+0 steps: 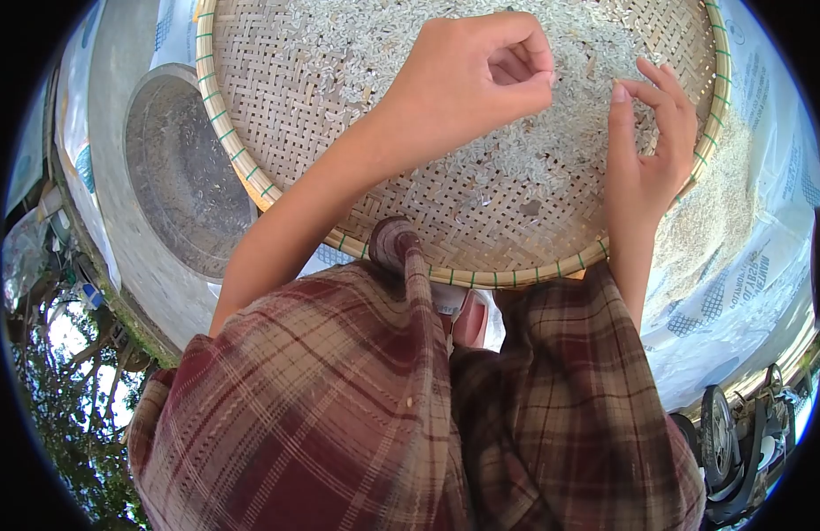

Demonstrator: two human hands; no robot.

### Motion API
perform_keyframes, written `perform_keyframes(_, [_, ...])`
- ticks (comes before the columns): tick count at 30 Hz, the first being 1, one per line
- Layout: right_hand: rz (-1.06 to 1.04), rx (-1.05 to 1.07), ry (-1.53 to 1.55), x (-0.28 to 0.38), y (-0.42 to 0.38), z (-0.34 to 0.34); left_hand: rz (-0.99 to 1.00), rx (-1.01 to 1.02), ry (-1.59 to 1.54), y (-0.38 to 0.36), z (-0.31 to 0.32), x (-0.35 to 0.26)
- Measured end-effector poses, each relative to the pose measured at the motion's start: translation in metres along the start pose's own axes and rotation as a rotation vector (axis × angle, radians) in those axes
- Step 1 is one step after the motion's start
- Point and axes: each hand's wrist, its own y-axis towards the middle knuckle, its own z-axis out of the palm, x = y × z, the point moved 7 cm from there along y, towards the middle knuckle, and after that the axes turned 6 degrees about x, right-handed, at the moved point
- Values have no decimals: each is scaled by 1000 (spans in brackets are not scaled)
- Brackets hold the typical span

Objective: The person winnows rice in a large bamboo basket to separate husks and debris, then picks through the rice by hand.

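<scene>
A round woven bamboo winnowing tray (277,133) with a green-stitched rim lies before me, with white rice grains (366,40) spread over its weave. Above the grains, my left hand (481,75) is closed, thumb and forefinger pressed together; whatever it pinches, if anything, is hidden. My right hand (653,133) is over the tray's right side. Its thumb and forefinger meet in a pinch, and the other fingers are loosely bent. A tiny yellowish speck shows at those fingertips, too small to name.
At the left stands a grey round basin (184,177) with a few grains inside. Right of the tray, a heap of pale grain (715,212) lies on printed white plastic sheeting (755,292). My plaid shirt (313,398) fills the bottom. A motorbike (738,442) is at lower right.
</scene>
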Motion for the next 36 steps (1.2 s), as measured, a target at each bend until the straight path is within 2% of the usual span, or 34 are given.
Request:
perform_keyframes(2, [-4,-2,2,0,0,0,18,34,41,3,0,-5])
perform_keyframes(5, [-6,-5,5,-1,0,0,-57,140,69,9,5,0])
perform_keyframes(7, [-4,-4,6,-1,0,1,424,213,605,7,16,-20])
perform_keyframes(11, [-5,-5,2,-1,-1,1,392,266,728,8,22,-16])
perform_keyframes(13, [-2,-7,2,-1,0,1,574,136,977,1,28,-26])
perform_keyframes(16, [-7,-11,5,-1,-1,1,590,224,1070,1,39,-31])
perform_keyframes(20, [-6,-8,9,-2,-1,1,699,183,1089,0,39,-29])
perform_keyframes(23, [-4,-8,8,-2,-1,1,595,158,985,4,27,-31])
perform_keyframes(25, [0,-6,9,-2,-1,0,205,176,302,12,10,-23])
perform_keyframes(26, [-10,-7,20,-1,-1,0,204,174,303,9,9,-23])
perform_keyframes(28, [-23,-8,36,4,0,-2,-160,166,-34,3,6,4])
perform_keyframes(29, [-79,-18,-35,13,1,-4,-157,162,-28,0,5,6])
perform_keyframes(31, [-134,-24,-110,31,2,-7,-316,175,-735,-11,19,21])
perform_keyframes(32, [-174,23,-66,44,3,-3,-317,175,-737,-14,22,24])
perform_keyframes(34, [-216,68,-10,39,4,6,-272,213,-1131,-19,32,23])
perform_keyframes(36, [-645,-5,-113,28,-4,15,-276,164,-1198,-24,35,27])
